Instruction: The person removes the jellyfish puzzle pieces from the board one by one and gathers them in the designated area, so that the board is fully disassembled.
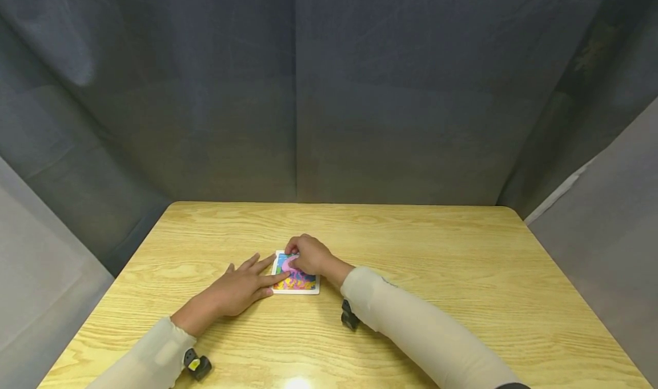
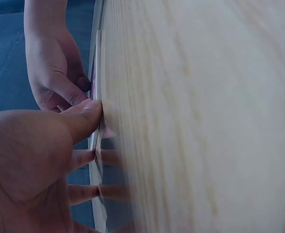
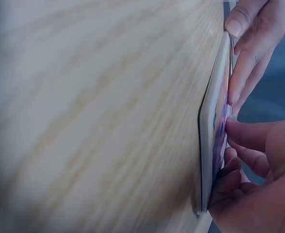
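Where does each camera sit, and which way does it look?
Head: on the head, facing forward and down at the table and picture board; left hand, right hand and sleeves show.
Left wrist: on that wrist, looking across the table; left hand close, right hand beyond.
Right wrist: on that wrist, looking across the table; right hand close, left hand beyond.
Shared: both wrist views show both hands and the picture board's edge.

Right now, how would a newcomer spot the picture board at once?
Start with the pale wood-grain table and go to where the left hand and right hand come together. Under their fingers lies a flat, roughly square picture board. Its white border and bright print, yellow and pink along the near edge, set it apart from the plain wood.
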`<state>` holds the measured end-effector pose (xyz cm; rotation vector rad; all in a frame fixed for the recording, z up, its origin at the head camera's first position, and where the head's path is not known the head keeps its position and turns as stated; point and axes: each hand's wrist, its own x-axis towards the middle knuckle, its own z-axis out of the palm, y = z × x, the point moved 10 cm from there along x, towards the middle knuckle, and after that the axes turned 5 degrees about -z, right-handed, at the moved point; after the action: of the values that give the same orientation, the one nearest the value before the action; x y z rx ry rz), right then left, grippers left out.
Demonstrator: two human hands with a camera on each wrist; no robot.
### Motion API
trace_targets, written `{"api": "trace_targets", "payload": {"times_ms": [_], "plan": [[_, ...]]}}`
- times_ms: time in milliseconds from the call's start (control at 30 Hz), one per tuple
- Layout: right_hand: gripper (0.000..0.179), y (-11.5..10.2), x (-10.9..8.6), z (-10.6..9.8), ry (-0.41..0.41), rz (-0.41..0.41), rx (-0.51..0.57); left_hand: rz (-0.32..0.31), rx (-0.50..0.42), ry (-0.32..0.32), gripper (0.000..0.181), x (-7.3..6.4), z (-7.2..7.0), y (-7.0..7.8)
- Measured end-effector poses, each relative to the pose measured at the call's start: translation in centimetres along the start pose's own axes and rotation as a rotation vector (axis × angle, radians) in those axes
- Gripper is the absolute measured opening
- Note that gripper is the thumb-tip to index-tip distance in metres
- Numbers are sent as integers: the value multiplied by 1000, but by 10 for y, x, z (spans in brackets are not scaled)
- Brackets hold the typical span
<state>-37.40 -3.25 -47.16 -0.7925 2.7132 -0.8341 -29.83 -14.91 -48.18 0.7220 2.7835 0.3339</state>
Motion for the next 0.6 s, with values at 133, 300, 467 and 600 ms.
{"api": "trace_targets", "payload": {"times_ms": [133,300,467,600], "plan": [[21,1,1,0,12,-11,-29,2,-7,-5,46,0,-1,2],[22,-2,0,-3,15,-27,-36,10,-15,11,46,0,-1,2],[21,-1,1,-2,-3,-21,-23,15,-28,24,46,0,0,2],[19,1,2,-3,-10,4,24,24,-29,29,46,-1,-2,4]]}}
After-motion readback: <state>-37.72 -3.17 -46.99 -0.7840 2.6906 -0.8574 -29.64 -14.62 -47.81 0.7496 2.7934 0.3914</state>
